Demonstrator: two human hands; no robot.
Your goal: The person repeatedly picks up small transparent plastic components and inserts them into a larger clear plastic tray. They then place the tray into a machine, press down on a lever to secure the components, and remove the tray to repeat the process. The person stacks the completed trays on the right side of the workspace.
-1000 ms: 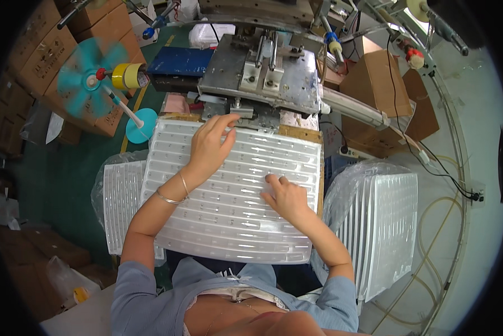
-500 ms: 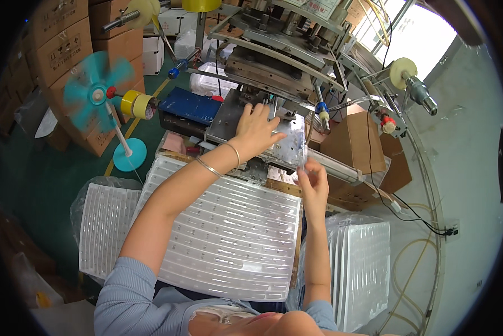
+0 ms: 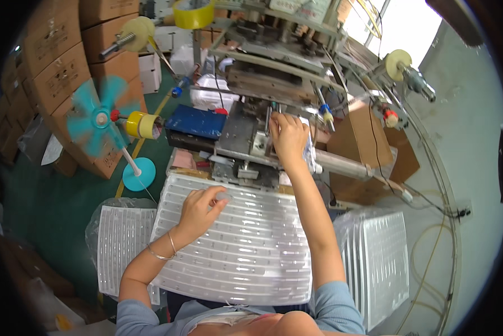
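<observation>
My left hand (image 3: 198,211) is over the upper left of a large white ridged tray (image 3: 234,235), pinching a small translucent piece (image 3: 223,196) between thumb and fingers. Tiny dark marks run along the tray's rows. My right hand (image 3: 289,136) reaches to the metal bed plate (image 3: 234,131) of a press machine. Its fingers are bent downward beside a small metal fixture block (image 3: 260,143); whatever they grip is hidden under them. Above the bed hangs the press's upper plate (image 3: 268,78).
A teal fan (image 3: 102,117) turns at the left, near yellow tape rolls (image 3: 142,124) and a blue box (image 3: 196,121). More white trays (image 3: 386,263) stand at the right, others (image 3: 125,246) at the left. An open carton (image 3: 360,140) sits behind the bed's right end.
My left hand has come back from the bed plate to above the tray and now pinches a small translucent piece. My right hand has moved up and left from the plate's edge onto the bed.
</observation>
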